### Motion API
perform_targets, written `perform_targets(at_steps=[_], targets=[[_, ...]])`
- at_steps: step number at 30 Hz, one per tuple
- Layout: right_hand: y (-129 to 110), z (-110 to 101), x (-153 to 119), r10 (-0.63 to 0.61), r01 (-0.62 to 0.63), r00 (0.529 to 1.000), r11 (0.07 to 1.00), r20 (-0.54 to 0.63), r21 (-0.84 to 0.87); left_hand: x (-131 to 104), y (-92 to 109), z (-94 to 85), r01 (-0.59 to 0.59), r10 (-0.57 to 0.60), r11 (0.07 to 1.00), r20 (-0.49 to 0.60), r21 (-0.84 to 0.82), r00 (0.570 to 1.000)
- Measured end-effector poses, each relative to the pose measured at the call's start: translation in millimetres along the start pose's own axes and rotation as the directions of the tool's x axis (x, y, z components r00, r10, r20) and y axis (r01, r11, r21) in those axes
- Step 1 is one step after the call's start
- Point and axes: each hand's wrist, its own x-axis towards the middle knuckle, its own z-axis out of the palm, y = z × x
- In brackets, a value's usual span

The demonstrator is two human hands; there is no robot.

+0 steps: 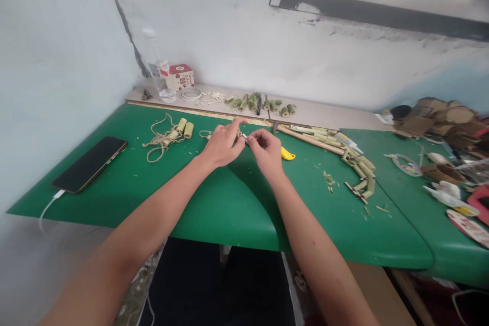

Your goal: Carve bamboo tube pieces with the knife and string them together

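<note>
My left hand [223,145] is curled over a small bamboo tube [240,134], whose round end shows by the fingertips. A loop of twine [204,134] comes out behind that hand. Close beside it, my right hand [266,148] pinches a short pale peg [245,136] at the tube's end. Whether the peg is inside the tube cannot be made out. A yellow-handled tool [288,154] lies just right of my right hand, partly hidden. Left of my hands, bamboo pieces [188,130] lie with tangled twine [158,138].
A phone [91,163] with a charging cable lies left on the green tabletop [237,214]. Along the back ledge are a plastic bottle [158,69], a small box [181,77], a tape roll [190,93] and cut bamboo [248,102]. A hammer [311,140] and joined bamboo [362,178] lie right.
</note>
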Motion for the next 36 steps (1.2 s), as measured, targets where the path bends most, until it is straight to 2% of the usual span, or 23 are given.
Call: perform_targets(at_steps=[15, 27, 36], targets=[[0.1, 0.1, -0.4, -0.021, 0.021, 1.0, 1.0, -0.001, -0.016, -1.1, -4.0, 1.4, -0.066, 0.066, 0.998, 0.027, -0.012, 0.997], [-0.4, -0.6, 1.2, -0.001, 0.001, 1.0, 0.997, 0.003, 0.083, 0.4, -0.6, 2.0, 0.009, -0.01, 0.997, -0.009, -0.081, 1.0], [1.1, 2.4, 2.3, 0.018, -0.021, 1.0, 0.986, 0.024, 0.162, 0.1, -1.2, 4.9, 0.0, -0.002, 0.997, -0.019, -0.078, 1.0]])
